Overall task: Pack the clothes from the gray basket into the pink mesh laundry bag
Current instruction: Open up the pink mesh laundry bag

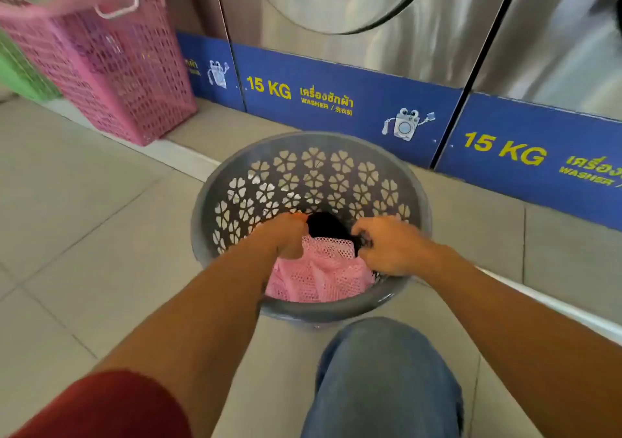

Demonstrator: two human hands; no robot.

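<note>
A round gray basket (313, 141) with flower-shaped holes stands on the tiled floor in front of me. Inside it lies the pink mesh laundry bag (319, 274), bunched against the near wall. A black garment (328, 225) shows at the bag's upper edge. My left hand (286, 235) is closed on the bag's left edge, with a bit of orange at its knuckles. My right hand (387, 244) pinches black cloth at the bag's right edge. The bottom of the basket is hidden.
Steel washers (387, 34) with blue "15 KG" panels (336, 101) line the wall behind the basket on a raised tile step. A tall pink slatted hamper (111, 67) and a green one (20, 71) stand at the far left. My jeans-clad knee (380, 380) is just before the basket.
</note>
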